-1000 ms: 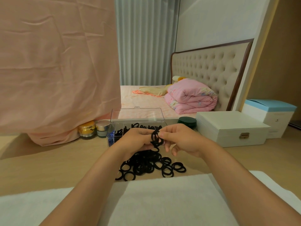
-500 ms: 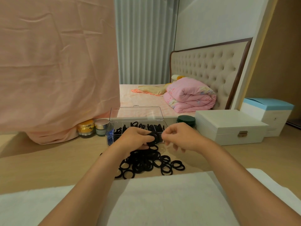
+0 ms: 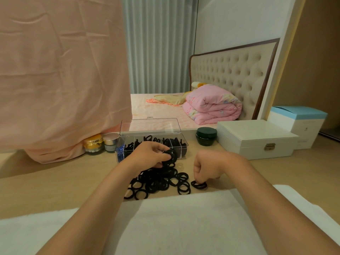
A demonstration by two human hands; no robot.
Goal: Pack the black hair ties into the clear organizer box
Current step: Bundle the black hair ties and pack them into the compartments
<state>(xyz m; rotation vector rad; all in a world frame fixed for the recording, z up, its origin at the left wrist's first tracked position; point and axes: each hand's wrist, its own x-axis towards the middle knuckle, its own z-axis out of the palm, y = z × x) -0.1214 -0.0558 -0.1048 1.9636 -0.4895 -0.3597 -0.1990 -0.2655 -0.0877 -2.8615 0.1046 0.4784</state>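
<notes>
A pile of black hair ties (image 3: 158, 183) lies on the wooden table in front of the clear organizer box (image 3: 182, 147). The box stands with its lid (image 3: 150, 125) raised, and several of its compartments hold black ties. My left hand (image 3: 149, 156) grips a small bundle of black ties (image 3: 172, 155) just in front of the box. My right hand (image 3: 207, 167) reaches down to the right of the pile, its fingertips pinching a lone black hair tie (image 3: 198, 184) that lies on the table.
A dark green jar (image 3: 206, 136) and a white jewellery box (image 3: 255, 138) stand to the right of the organizer. A gold jar (image 3: 93, 143) and a silver-lidded jar (image 3: 111, 142) sit at its left under pink cloth (image 3: 60, 80). A white towel (image 3: 174, 223) covers the near edge.
My hands have parted. The left keeps the bundle of ties near the box, while the right dropped down and rightward to a single tie on the table.
</notes>
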